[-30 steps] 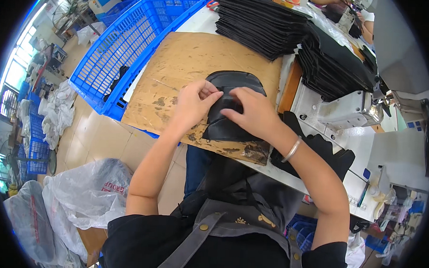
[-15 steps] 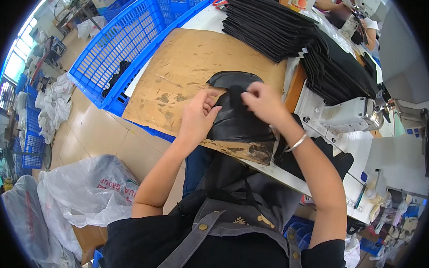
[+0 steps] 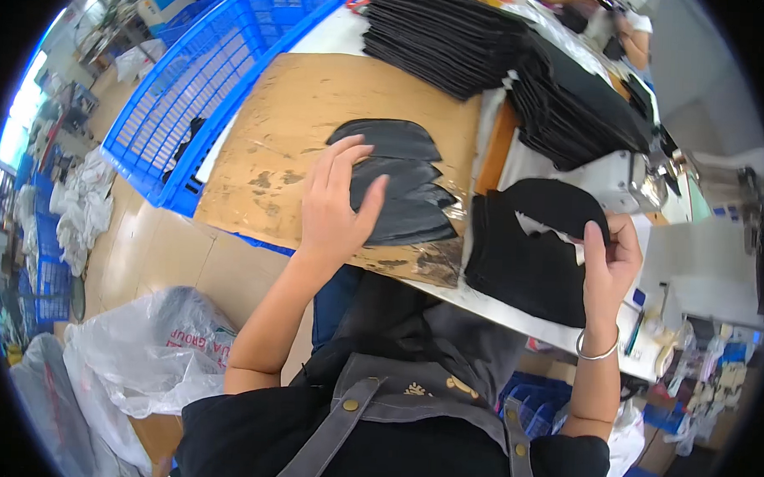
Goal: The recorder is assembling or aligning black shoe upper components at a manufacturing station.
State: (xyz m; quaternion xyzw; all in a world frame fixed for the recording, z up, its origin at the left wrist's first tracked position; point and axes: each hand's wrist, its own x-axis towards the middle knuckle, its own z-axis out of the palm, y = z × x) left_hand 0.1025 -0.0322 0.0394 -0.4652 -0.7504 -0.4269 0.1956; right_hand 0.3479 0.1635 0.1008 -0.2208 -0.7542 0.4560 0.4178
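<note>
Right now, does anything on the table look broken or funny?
Yes, the tan board beneath the shiny black pieces looks worn: dark, ragged patches mar its surface, worst at the near right corner, while its far part looks cleaner.

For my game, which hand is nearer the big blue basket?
Left. The left hand is right of the blue basket; the right hand is farther right, past the brown board.

large blue basket (image 3: 190,76), clear plastic bags (image 3: 147,335) at lower left, pale tiled floor (image 3: 167,252)
</note>
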